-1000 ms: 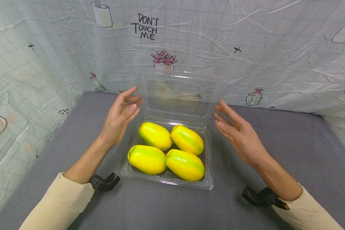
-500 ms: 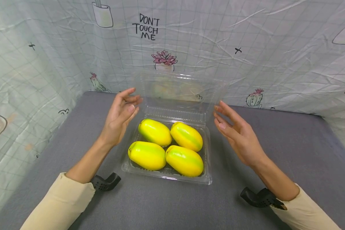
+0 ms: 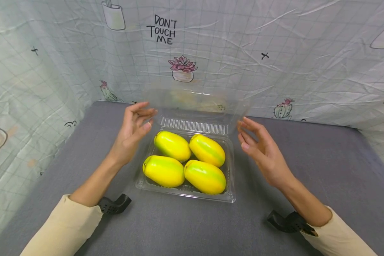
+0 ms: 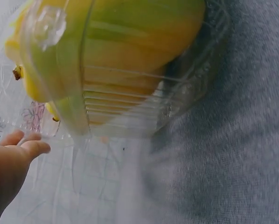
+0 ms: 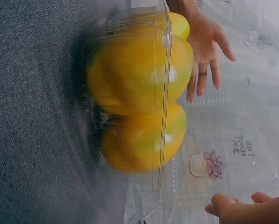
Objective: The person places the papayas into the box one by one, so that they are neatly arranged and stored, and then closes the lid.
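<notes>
A clear plastic clamshell box (image 3: pixel 185 194) lies on the grey cloth. Its see-through lid (image 3: pixel 195 125) leans back from the hinge on the far side. Several shiny, yellow-green oval fruits (image 3: pixel 164 171) sit inside the base. To the left of the lid is my left hand (image 3: pixel 126 137), fingers loosely bent; my right hand (image 3: pixel 265 153) mirrors it on the right. Fingertips of both are close to the lid's side edges; I cannot tell whether they touch it. Neither hand grips anything. The right wrist view shows my left hand (image 5: pixel 204 42) beyond the fruits, fingers spread.
A white grid-patterned curtain (image 3: pixel 217 46) with cactus drawings and lettering hangs behind and to the sides. Grey cloth (image 3: pixel 179 231) covers the table around the box. A black wrist mount (image 3: pixel 115 204) sits on the left forearm, another black mount (image 3: pixel 291 221) on the right.
The lid has tilted further back, away from me. The box base has shifted slightly away too. Both hands have sunk a little and stay on either side of the lid.
</notes>
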The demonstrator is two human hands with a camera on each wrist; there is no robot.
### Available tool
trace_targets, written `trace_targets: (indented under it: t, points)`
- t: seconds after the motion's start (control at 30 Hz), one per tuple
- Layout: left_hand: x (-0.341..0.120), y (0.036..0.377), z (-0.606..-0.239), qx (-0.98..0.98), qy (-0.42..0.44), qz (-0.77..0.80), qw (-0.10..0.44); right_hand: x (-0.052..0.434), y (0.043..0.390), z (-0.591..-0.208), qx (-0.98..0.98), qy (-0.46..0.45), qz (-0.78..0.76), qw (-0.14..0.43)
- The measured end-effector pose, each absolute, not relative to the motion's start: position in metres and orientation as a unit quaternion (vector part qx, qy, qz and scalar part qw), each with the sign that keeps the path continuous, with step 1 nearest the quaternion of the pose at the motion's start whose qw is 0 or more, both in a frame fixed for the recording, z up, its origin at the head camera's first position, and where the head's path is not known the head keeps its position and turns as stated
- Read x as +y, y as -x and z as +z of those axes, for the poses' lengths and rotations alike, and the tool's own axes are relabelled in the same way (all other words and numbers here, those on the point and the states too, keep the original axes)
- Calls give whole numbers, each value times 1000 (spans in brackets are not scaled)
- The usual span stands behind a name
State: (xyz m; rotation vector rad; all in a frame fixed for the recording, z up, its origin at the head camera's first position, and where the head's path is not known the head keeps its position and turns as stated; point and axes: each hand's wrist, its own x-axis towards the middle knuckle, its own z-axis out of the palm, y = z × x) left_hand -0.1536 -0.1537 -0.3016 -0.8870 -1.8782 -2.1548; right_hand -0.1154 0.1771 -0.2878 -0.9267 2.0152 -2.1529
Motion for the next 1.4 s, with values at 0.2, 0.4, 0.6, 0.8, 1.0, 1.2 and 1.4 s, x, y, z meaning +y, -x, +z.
trace_targets:
  t: [0.2, 0.4, 0.6, 0.8, 1.0, 1.2, 1.4]
  points:
    - [-159, 148, -302, -663, 306, -680, 66, 181, 112, -290, 671, 306, -675, 25]
    - [-164, 144, -302, -668, 313, -673, 44, 184, 106, -286, 684, 303, -663, 26]
    - [-172, 137, -302, -698, 314, -644, 12, 187, 101, -285, 703, 317, -636, 24]
    - [-176, 130, -305, -712, 320, -625, 1, 188, 95, -287, 714, 320, -622, 25]
    - [-179, 121, -305, -706, 336, -623, -5, 189, 89, -288, 726, 316, -609, 32]
    - [-182, 114, -307, -694, 356, -626, -3, 191, 85, -290, 747, 293, -595, 56]
    - [-184, 107, -308, -688, 371, -624, -2, 195, 80, -294, 768, 274, -574, 75]
